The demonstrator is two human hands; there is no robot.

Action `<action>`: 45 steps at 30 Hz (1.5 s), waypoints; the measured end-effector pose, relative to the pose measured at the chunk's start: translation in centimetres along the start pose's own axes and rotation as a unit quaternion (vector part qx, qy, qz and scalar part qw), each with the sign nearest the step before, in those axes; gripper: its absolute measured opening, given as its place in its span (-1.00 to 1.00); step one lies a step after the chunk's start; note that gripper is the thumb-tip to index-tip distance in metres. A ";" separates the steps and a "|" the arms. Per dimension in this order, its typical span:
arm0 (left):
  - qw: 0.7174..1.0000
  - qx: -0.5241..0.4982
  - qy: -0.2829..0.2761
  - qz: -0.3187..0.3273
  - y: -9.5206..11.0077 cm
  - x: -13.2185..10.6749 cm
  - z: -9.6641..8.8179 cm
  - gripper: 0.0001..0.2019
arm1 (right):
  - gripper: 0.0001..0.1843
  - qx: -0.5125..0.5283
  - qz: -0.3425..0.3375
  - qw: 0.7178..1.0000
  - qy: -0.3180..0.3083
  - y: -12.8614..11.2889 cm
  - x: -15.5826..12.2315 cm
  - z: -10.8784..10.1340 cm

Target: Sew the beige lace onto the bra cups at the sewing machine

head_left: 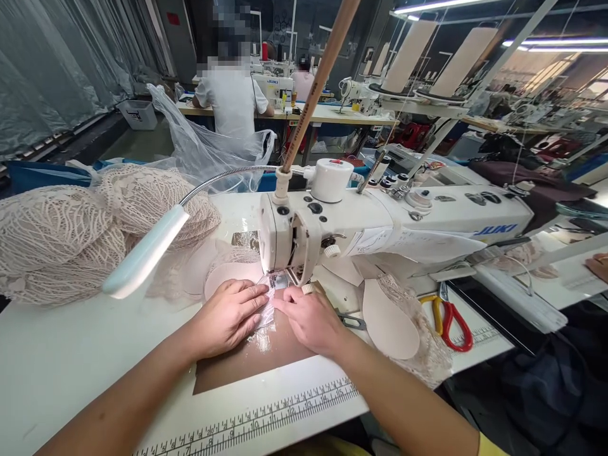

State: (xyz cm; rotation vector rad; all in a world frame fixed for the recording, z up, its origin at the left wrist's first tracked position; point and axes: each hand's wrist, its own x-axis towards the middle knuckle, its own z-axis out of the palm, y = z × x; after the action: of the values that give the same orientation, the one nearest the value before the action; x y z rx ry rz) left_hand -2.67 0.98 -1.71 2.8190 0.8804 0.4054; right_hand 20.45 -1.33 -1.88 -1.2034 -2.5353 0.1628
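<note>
Centrally, a pale fabric piece (266, 315) is set at the needle end of a white sewing machine (370, 206), over a brown sheet (251, 364) laid on the counter (90, 361). It is pressed by the left hand (234, 315), which is spread flat with its fingers side by side, and is touched by the fingers of the right hand (311, 320), which are curled; whether anything is pinched between them cannot be told.

Beyond the counter, a grey bin (137, 116) is marked with a dark print too small to be read, and its contents cannot be made out. A clear plastic bag (204, 149) is bunched up behind the lace bundles (52, 244).

"JUKI" is printed in blue on the machine's arm, and the same name is borne by a second machine (279, 88) near a seated person (232, 104). Numbers from about 7 to 15 can be read on the printed ruler (270, 418) along the counter's near edge. Handwriting is carried by a paper (413, 244) fixed to the machine, but it cannot be deciphered. Red-and-yellow-handled cutters (456, 326) are placed beside a pale cup (389, 320).
</note>
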 end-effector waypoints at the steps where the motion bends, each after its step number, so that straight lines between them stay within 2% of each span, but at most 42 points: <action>1: 1.000 -0.007 0.000 0.007 0.0 -0.2 0.0 -0.64 | -0.64 0.015 -0.011 1.000 0.003 0.1 -0.2 0.0; 5: 0.999 -0.035 -0.001 0.023 0.1 -0.5 -0.2 -0.67 | -0.66 0.046 -0.051 0.998 0.001 0.2 -0.6 0.2; 12: 0.998 -0.056 0.000 0.034 0.5 -0.5 -0.4 -0.72 | -0.70 0.044 -0.103 0.994 -0.003 0.3 -0.7 0.1; 19: 0.999 -0.039 -0.012 0.036 0.7 -0.4 -0.5 -0.73 | -0.67 0.052 -0.099 0.994 -0.019 0.3 -0.8 0.0; 26: 0.999 -0.027 -0.023 0.035 0.9 -0.3 -0.5 -0.71 | -0.63 0.138 -0.043 0.989 0.027 0.4 -0.9 0.6; 31: 0.998 -0.036 -0.022 0.035 0.8 -0.3 -0.6 -0.71 | -0.67 0.065 -0.074 0.995 0.008 0.1 -0.8 0.4; 35: 0.999 -0.044 0.005 0.018 0.8 0.1 -0.3 -0.68 | -0.78 0.009 -0.098 0.995 -0.013 -0.1 -0.7 0.2; 39: 1.000 0.003 0.006 -0.018 0.6 0.7 0.2 -0.65 | -0.81 0.002 -0.094 0.995 -0.025 -0.1 -0.8 0.0; 45: 0.999 0.032 -0.006 -0.018 0.3 1.1 0.4 -0.64 | -0.76 0.011 -0.078 0.996 -0.035 -0.1 -0.7 -0.1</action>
State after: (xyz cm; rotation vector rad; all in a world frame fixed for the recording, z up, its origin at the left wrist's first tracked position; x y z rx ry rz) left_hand -1.52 1.33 -1.81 2.8567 0.9560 0.3605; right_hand 20.80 -1.91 -1.94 -1.0032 -2.6683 0.1978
